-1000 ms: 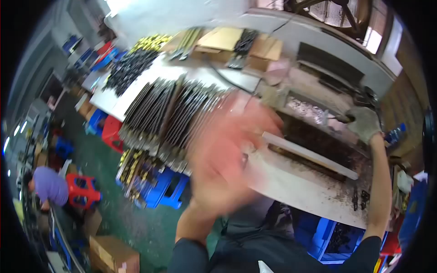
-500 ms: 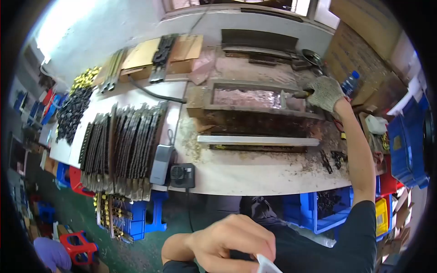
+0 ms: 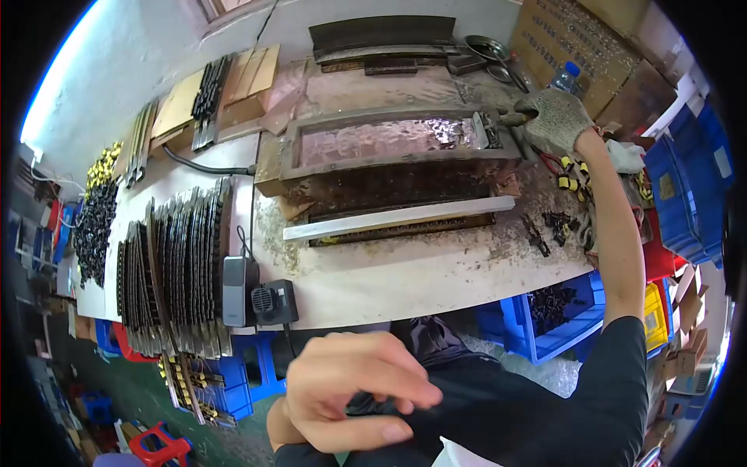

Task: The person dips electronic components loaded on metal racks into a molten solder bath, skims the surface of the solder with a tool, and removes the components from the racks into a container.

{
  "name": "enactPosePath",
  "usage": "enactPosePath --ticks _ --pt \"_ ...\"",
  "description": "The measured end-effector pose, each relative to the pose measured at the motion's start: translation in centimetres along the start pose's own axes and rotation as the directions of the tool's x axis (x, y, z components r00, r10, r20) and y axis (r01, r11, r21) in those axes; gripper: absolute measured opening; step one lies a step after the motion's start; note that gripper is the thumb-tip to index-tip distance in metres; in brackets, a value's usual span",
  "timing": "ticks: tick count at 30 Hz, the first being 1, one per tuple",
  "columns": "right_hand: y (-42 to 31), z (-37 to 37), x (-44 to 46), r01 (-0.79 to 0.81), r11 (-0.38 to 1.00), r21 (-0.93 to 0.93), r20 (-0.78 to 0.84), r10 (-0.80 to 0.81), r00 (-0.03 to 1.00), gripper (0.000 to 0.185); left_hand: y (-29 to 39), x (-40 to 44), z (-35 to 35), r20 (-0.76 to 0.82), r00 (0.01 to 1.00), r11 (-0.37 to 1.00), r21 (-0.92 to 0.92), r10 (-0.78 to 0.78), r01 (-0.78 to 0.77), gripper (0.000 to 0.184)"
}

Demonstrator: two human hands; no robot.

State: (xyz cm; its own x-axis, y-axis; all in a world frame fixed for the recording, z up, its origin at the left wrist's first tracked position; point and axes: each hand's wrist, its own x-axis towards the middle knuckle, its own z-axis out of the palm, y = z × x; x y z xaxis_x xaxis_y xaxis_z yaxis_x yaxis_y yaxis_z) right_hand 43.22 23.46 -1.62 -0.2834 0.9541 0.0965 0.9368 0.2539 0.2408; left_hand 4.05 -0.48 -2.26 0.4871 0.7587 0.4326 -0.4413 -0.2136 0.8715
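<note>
Two hands in view: right hand, gloved, clenched round handle of scraper-like tool at right end of metal trough. Left hand, bare, hangs near side of bench, fingers half curled, nothing seen in grasp. Trough surface shiny toward right, duller toward left; work there looks underway, how far cannot tell. Pale bar lies just near side of trough. Many dark strips lined up at left, finished or not unclear; loose black pieces fill blue bin at near right.
</note>
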Motion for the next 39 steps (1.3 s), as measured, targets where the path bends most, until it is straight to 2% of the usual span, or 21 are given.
enactPosePath --ticks 1,5,8,9,11,12,13,15,16,17,19,20,22,24,25,27,31,34,36,39 --pt "0.4 0.2 -0.1 0.001 1.000 0.021 -0.026 0.000 1.000 0.036 0.3 -0.5 -0.2 -0.058 0.993 0.994 0.027 -0.102 0.104 0.028" --pt "0.8 0.4 -0.7 -0.009 0.999 0.051 -0.014 0.010 1.000 0.036 -0.2 -1.1 -1.6 -0.341 0.939 0.970 0.214 -0.034 0.113 0.029" --pt "3.1 2.4 -1.2 -0.011 0.911 0.412 -0.138 0.074 0.988 0.043 -0.7 -2.3 -3.5 -0.484 0.874 0.936 0.325 0.041 0.136 0.028" --pt "4.4 3.8 -1.5 -0.021 0.912 0.409 -0.135 0.083 0.987 0.043 -0.8 -2.7 -4.6 -0.508 0.859 0.910 0.386 0.073 0.151 0.028" --pt "6.4 5.8 -2.1 -0.158 0.816 0.556 -0.029 0.208 0.978 0.045 -0.3 -3.6 -7.5 -0.484 0.872 0.828 0.517 0.075 0.216 0.026" --pt "5.4 5.8 -2.2 -0.342 0.755 0.559 0.172 0.297 0.939 0.045 -0.2 -3.6 -8.5 -0.472 0.877 0.774 0.588 0.093 0.235 0.019" --pt "5.4 6.4 -2.6 -0.336 0.756 0.562 0.175 0.289 0.941 0.045 -0.2 -3.9 -10.0 -0.459 0.885 0.653 0.696 0.084 0.299 0.019" --pt "6.3 10.1 -4.2 -0.245 0.743 0.622 0.079 0.252 0.964 0.044 -0.4 -2.5 -10.9 -0.431 0.899 0.381 0.847 0.083 0.371 0.023" --pt "8.0 13.5 -4.1 -0.142 0.720 0.679 -0.004 0.197 0.980 0.044 -0.7 -1.7 -11.1 -0.415 0.907 0.320 0.870 0.066 0.375 0.025" --pt "7.6 13.7 -4.6 -0.147 0.714 0.685 0.011 0.191 0.982 0.044 -1.2 -0.8 -11.4 -0.399 0.916 0.260 0.890 0.045 0.375 0.028" --pt "6.4 12.7 -5.5 -0.319 0.709 0.629 0.018 0.397 0.918 0.047 -2.6 0.1 -12.5 -0.302 0.953 0.096 0.949 0.004 0.301 0.033" --pt "6.5 13.1 -6.3 -0.270 0.731 0.627 -0.138 0.446 0.884 0.041 -3.3 0.4 -13.0 -0.274 0.961 0.072 0.959 -0.022 0.275 0.033" --pt "2.0 8.5 -9.3 -0.173 0.662 0.729 -0.245 0.489 0.837 0.035 -4.3 0.7 -13.6 -0.272 0.961 0.041 0.961 -0.040 0.274 0.034" --pt "-2.3 6.2 -11.6 -0.199 0.598 0.777 -0.105 0.434 0.895 0.034 -4.9 0.9 -14.1 -0.245 0.966 -0.026 0.969 -0.080 0.244 0.034" --pt "-4.3 6.1 -12.3 -0.203 0.591 0.780 -0.096 0.435 0.896 0.034 -5.2 0.9 -14.4 -0.247 0.965 -0.029 0.969 -0.090 0.245 0.034" --pt "-6.9 6.3 -13.2 -0.014 0.778 0.628 -0.213 0.189 0.959 0.035 -6.0 1.2 -14.9 -0.216 0.968 -0.069 0.975 -0.125 0.209 0.033" --pt "-8.1 9.3 -12.4 -0.018 0.817 0.577 -0.155 0.131 0.979 0.038 -7.0 1.0 -15.9 -0.267 0.943 -0.069 0.964 -0.200 0.258 0.031" --pt "-7.7 10.3 -12.1 -0.018 0.771 0.636 -0.142 0.140 0.980 0.039 -6.9 1.0 -15.8 -0.222 0.965 -0.061 0.975 -0.140 0.215 0.029" --pt "-7.5 9.5 -11.9 0.023 0.775 0.632 -0.208 0.141 0.968 0.039 -6.9 1.1 -15.6 -0.227 0.971 -0.008 0.974 -0.078 0.227 0.026" --pt "-7.3 9.8 -11.7 0.035 0.833 0.552 -0.203 0.094 0.975 0.038 -8.3 0.6 -15.7 -0.204 0.973 -0.015 0.979 -0.104 0.204 0.027"
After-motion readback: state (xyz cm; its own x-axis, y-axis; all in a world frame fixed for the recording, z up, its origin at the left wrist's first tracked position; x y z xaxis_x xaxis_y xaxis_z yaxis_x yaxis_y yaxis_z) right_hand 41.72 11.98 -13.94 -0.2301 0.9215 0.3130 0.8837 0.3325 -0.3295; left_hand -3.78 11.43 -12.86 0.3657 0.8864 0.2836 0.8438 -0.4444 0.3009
